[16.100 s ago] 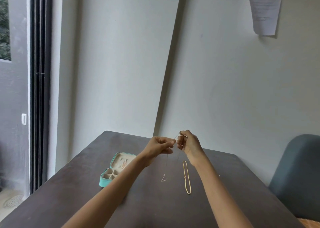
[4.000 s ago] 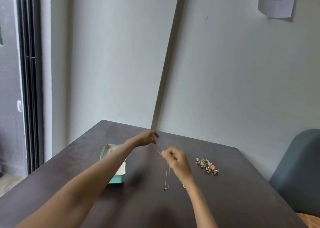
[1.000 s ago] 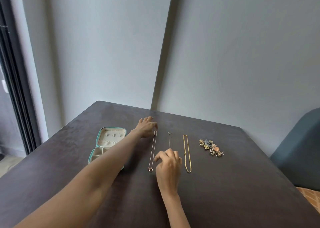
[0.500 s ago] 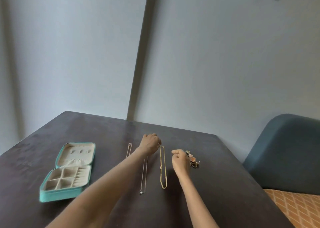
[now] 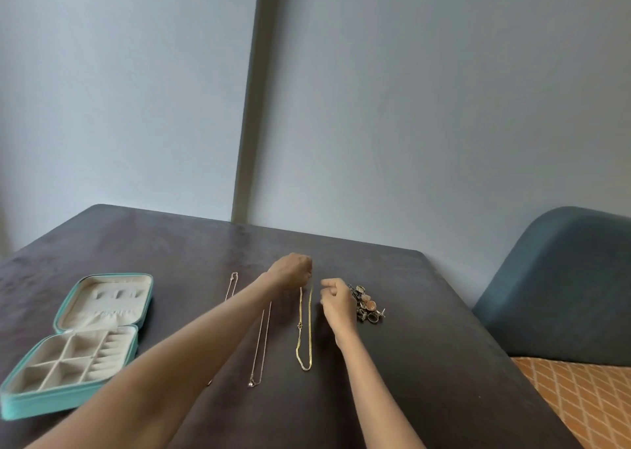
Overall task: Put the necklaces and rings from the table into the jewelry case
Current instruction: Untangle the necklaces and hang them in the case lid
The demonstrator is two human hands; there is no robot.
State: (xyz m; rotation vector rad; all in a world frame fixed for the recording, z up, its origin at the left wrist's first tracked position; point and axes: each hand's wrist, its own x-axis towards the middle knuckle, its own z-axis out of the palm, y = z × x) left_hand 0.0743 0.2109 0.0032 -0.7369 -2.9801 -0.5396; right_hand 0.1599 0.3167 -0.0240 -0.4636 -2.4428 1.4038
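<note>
Gold flat-link necklace (image 5: 305, 332), teal case (image 5: 73, 337)

A single head-worn camera looks forward and slightly down across the dark table (image 5: 426, 363) from the person's seat. Grey wall fills the upper half of the frame, tabletop the lower half. Both forearms enter from the bottom edge, near the lens. The open jewelry case (image 5: 24, 406) sits at lower left, a chair (image 5: 563, 284) at right.

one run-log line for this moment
stage: nothing cased yet | left hand: at top of gold chain | right hand: curled beside ring pile | jewelry case: open
</note>
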